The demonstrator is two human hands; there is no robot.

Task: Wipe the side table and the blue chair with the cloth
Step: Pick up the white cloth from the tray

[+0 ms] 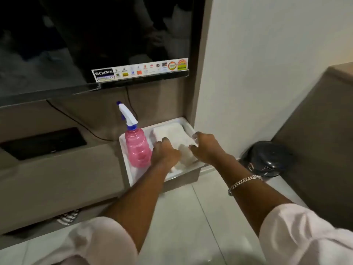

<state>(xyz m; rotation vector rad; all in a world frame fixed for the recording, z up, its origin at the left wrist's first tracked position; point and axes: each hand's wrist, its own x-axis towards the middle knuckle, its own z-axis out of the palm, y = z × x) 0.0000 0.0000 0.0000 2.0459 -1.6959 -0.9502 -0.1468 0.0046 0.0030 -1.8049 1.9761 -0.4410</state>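
A white folded cloth [170, 131] lies in a white tray [125, 165] on the right end of a low brown TV unit. Both my hands reach into the tray. My left hand [165, 152] lies knuckles-up on the cloth with its fingers curled down; whether it grips the cloth is unclear. My right hand [207, 148] hovers over the cloth's right part with fingers spread and bent. A rumpled bit of white cloth [184, 156] shows between the two hands. A pink spray bottle [138, 148] with a white and blue trigger stands in the tray, just left of my left hand.
A large dark TV [95, 39] hangs above the unit, its cables running down behind the bottle. A black box [44, 143] sits in a recess at left. A black bin [267, 158] stands on the tiled floor beside a brown cabinet [321, 134].
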